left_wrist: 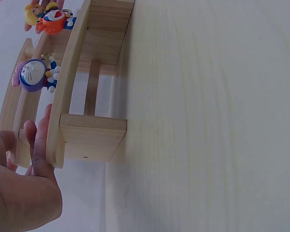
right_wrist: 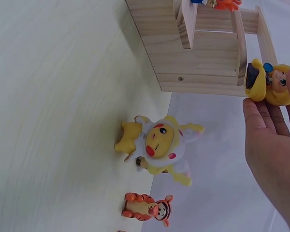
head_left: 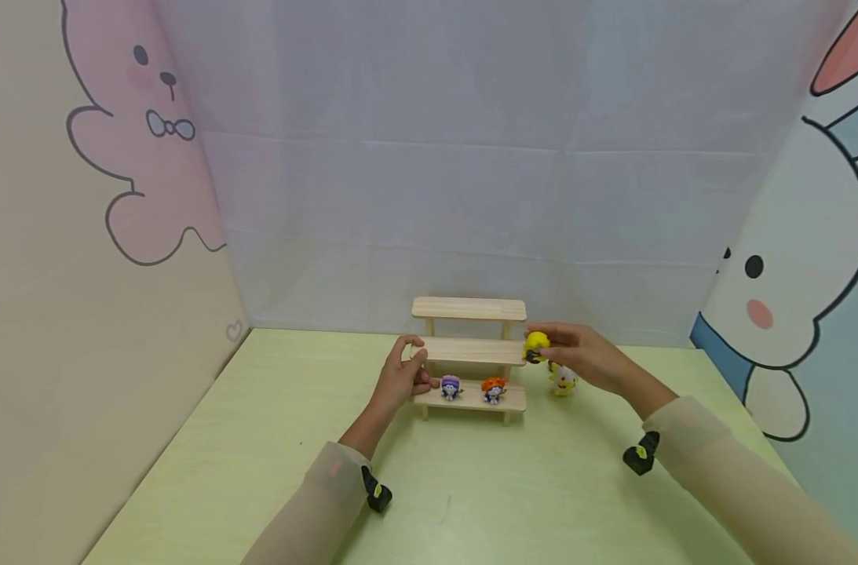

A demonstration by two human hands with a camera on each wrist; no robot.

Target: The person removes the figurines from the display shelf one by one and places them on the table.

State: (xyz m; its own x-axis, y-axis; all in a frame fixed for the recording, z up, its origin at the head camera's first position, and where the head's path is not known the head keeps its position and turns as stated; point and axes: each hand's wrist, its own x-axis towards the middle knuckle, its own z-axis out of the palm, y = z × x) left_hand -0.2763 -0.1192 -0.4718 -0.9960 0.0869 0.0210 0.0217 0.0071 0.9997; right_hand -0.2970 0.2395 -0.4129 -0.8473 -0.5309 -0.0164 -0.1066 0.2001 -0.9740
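Observation:
A three-tier wooden display stand stands on the table. My left hand grips the left end of its middle board with thumb and forefinger, the other fingers against the bottom board. On the bottom board sit a purple-hatted Doraemon figurine and an orange-hatted one. My right hand pinches a yellow-hooded figurine between thumb and fingers, beside the right end of the middle board. That figurine is held off the boards, as far as I can see.
A yellow Pikachu figurine in a white costume stands on the table right of the stand. Near it is a striped tiger figurine, mostly hidden in the head view. A white curtain hangs behind the table.

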